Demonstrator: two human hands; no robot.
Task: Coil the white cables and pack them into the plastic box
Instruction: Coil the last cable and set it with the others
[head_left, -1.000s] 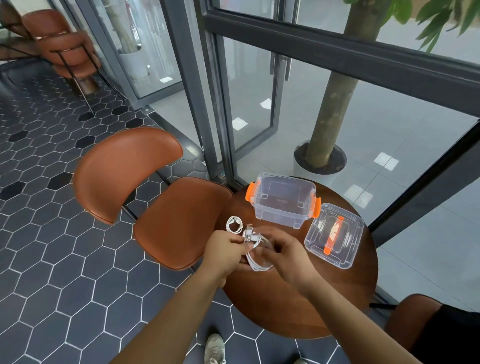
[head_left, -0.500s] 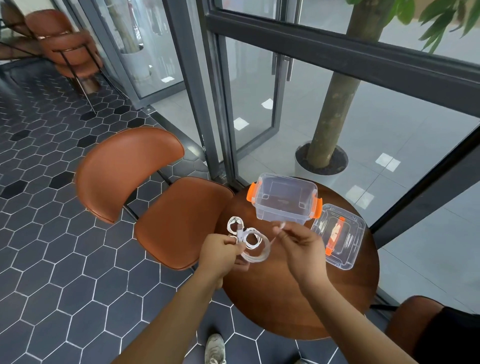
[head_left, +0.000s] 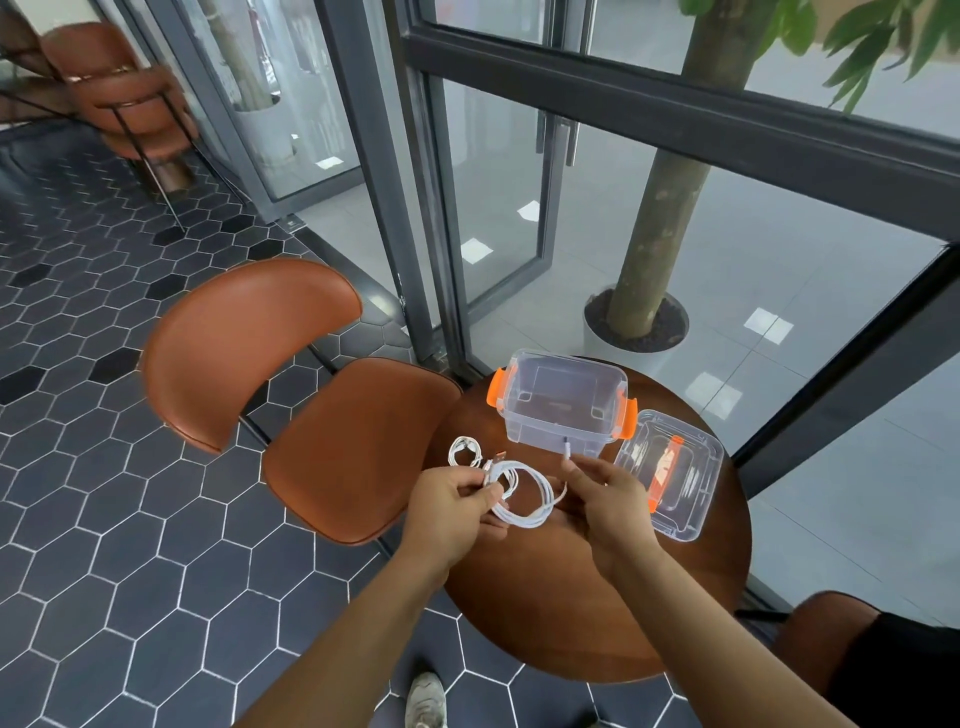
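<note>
Your right hand (head_left: 608, 493) has drawn away from your left hand (head_left: 457, 499), pinching the cable (head_left: 524, 522) by its plug end; the left pinches its loops over the table (head_left: 571, 597), near the empty box (head_left: 550, 431); that tail likely needs winding next.

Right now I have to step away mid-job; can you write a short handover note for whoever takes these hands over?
Left hand: grips the loops of a half-coiled cable above the table.
Right hand: pinches that cable's free end, plug pointing up, just in front of the box.
Things: the second cable lies coiled on the table, beyond the left hand. The box stands open with no cable inside; the lid lies to its right.
Done: one cable coiled.
Left: wind in the last length, put both cables in the box, probably fit the lid.
</note>
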